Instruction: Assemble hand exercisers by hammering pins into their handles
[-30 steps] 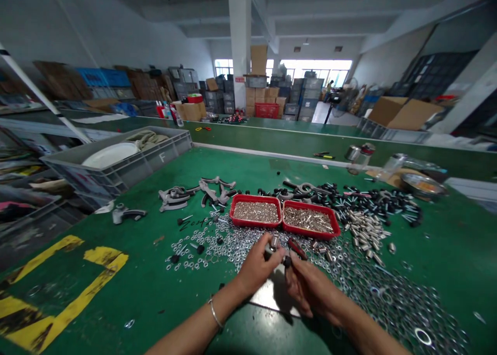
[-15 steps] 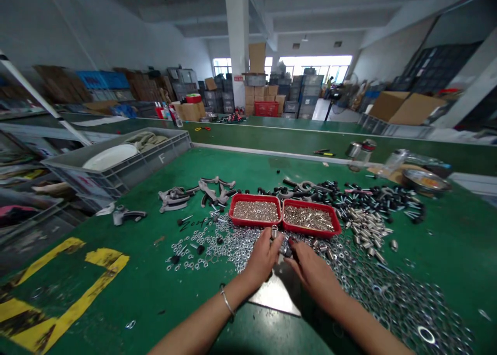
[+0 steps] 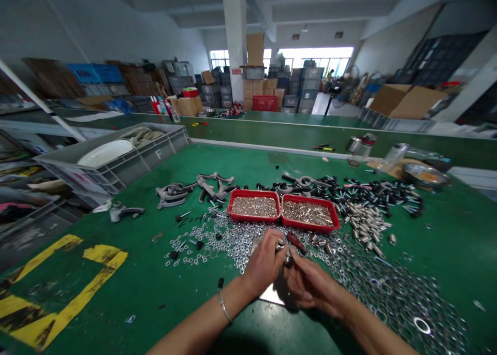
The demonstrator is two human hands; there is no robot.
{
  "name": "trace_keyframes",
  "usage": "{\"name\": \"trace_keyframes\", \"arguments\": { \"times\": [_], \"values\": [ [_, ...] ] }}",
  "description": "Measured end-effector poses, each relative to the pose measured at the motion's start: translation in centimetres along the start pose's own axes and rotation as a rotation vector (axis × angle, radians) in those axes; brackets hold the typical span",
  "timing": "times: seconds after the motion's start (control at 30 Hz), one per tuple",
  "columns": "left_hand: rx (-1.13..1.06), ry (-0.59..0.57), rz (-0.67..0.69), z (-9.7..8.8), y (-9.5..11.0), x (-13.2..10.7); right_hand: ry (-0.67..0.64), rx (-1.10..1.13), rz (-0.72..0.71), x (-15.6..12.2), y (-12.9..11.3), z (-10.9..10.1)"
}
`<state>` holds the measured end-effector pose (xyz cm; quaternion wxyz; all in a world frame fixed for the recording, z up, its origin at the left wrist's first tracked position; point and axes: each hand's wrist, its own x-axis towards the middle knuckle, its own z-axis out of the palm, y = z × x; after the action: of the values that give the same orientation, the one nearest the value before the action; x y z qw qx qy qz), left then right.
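My left hand (image 3: 266,259) is closed around a small shiny metal sleeve (image 3: 280,245), its round open end facing up. My right hand (image 3: 312,282) is palm partly up with fingers curled, pinching a small dark round piece (image 3: 288,262) close against the left fingertips. Much of both pieces is hidden by the fingers. Below the hands lies a bright metal plate (image 3: 273,293). Just beyond the right fingers a dark red-handled tool (image 3: 297,242) rests on the table among loose metal nuts and washers (image 3: 240,238).
Two red trays (image 3: 254,219) (image 3: 310,227) of small metal parts stand ahead. Metal sleeves (image 3: 367,225) and black-headed bolts (image 3: 388,194) are heaped to the right, with washers (image 3: 404,293) spread nearer. Grey handles (image 3: 171,195) lie left, beside a grey crate (image 3: 151,156).
My hands have drawn together and slightly down. The right hand has turned its palm upward, and the red-handled tool now shows beyond it. The left hand has tilted the metal sleeve.
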<state>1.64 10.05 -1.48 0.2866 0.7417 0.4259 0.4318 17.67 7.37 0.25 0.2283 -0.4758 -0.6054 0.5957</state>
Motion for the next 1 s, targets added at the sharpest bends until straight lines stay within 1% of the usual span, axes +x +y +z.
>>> {"name": "trace_keyframes", "arguments": {
  "times": [0.03, 0.07, 0.13, 0.17, 0.2, 0.23, 0.3, 0.33, 0.37, 0.4, 0.47, 0.5, 0.53, 0.57, 0.63, 0.67, 0.7, 0.73, 0.77, 0.8, 0.87, 0.93, 0.97, 1.0],
  "values": [
    [0.002, -0.016, -0.007, 0.1, -0.1, -0.1, 0.008, -0.032, -0.013, -0.1, 0.1, 0.0],
    [0.007, -0.013, -0.048, 0.2, -0.2, -0.1, 0.069, -0.094, -0.054, -0.2, 0.1, 0.0],
    [0.033, 0.046, -0.16, 0.5, -0.6, -0.3, 0.268, -0.238, -0.165, -0.4, 0.2, 0.2],
    [0.05, 0.072, -0.193, 0.7, -0.7, -0.4, 0.332, -0.259, -0.187, -0.5, 0.2, 0.3],
    [0.063, 0.08, -0.194, 0.8, -0.8, -0.5, 0.341, -0.24, -0.173, -0.5, 0.2, 0.5],
    [0.072, 0.064, -0.163, 0.7, -0.8, -0.6, 0.291, -0.181, -0.124, -0.6, 0.3, 0.7],
    [0.077, -0.02, -0.059, 0.5, -0.6, -0.7, 0.105, -0.025, 0.0, -0.7, 0.4, 0.9],
    [0.078, -0.058, -0.024, 0.3, -0.5, -0.8, 0.038, 0.019, 0.028, -0.8, 0.4, 1.0],
    [0.081, -0.075, -0.016, 0.1, -0.4, -0.8, 0.021, 0.026, 0.021, -0.9, 0.4, 1.0],
    [0.092, -0.067, -0.033, 0.0, -0.4, -0.8, 0.059, 0.002, -0.012, -0.9, 0.5, 1.0],
    [0.126, -0.024, -0.097, 0.0, -0.3, -0.7, 0.218, -0.093, -0.1, -1.0, 0.7, 0.9],
    [0.149, -0.021, -0.118, 0.1, -0.3, -0.6, 0.268, -0.113, -0.111, -0.9, 0.9, 1.0],
    [0.18, -0.046, -0.124, 0.1, -0.4, -0.4, 0.27, -0.095, -0.09, -0.8, 1.1, 1.1],
    [0.223, -0.1, -0.118, 0.2, -0.4, -0.1, 0.224, -0.056, -0.046, -0.8, 1.4, 1.2],
    [0.326, -0.279, -0.088, 0.2, -0.6, 0.4, 0.121, -0.04, 0.015, -0.7, 1.9, 1.4],
    [0.383, -0.385, -0.067, 0.2, -0.6, 0.7, 0.12, -0.096, 0.007, -0.9, 2.0, 1.3],
    [0.439, -0.482, -0.041, 0.2, -0.7, 1.0, 0.149, -0.187, -0.014, -1.1, 2.0, 1.1],
    [0.491, -0.558, -0.006, 0.1, -0.7, 1.4, 0.19, -0.283, -0.031, -1.6, 2.0, 0.8],
    [0.536, -0.599, 0.034, 0.1, -0.6, 1.9, 0.231, -0.367, -0.04, -2.3, 2.0, 0.3],
    [0.569, -0.606, 0.077, 0.0, -0.5, 2.6, 0.263, -0.42, -0.038, -3.1, 2.0, -0.3],
    [0.598, -0.532, 0.151, 0.2, -0.1, 4.6, 0.283, -0.442, 0.0, -5.3, 2.3, -1.6],
    [0.62, -0.465, 0.18, 0.7, 0.4, 7.7, 0.287, -0.42, 0.03, -7.8, 3.2, -2.9],
    [0.642, -0.458, 0.174, 1.1, 0.5, 9.5, 0.291, -0.416, 0.049, -9.0, 3.7, -3.4],
    [0.679, -0.484, 0.153, 1.7, 0.5, 11.3, 0.298, -0.42, 0.073, -10.1, 4.4, -3.8]
  ]
}}
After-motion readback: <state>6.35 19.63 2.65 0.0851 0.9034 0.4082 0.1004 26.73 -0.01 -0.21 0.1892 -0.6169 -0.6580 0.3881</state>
